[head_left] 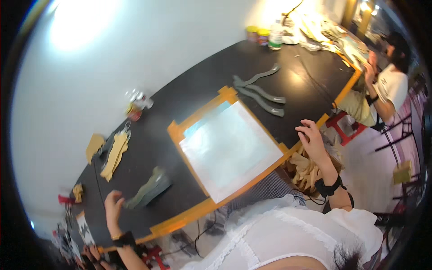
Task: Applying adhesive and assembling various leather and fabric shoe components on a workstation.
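Observation:
My left hand (114,206) is over the left part of the black table, its fingers loosely bent and apart. Close to its fingertips lies a small, blurred pile of dark green fabric strips (154,188); no grip on it shows. My right hand (311,138) hovers by the table's front edge with its fingers spread and nothing in them. Between the hands, a shiny whitish square sheet (231,148) lies flat, bordered by orange tape (176,130). Beyond it rest several grey-green strips (258,92) with small pale marks, fanned out from one end.
Tan strips (115,155) lie at the table's left. Jars (257,35) and a clear bottle (275,37) stand at the back, beside a lit heap of pale fabric (315,29). Tan pieces (302,171) fill a spot below the front edge. A co-worker (389,87) sits at the right.

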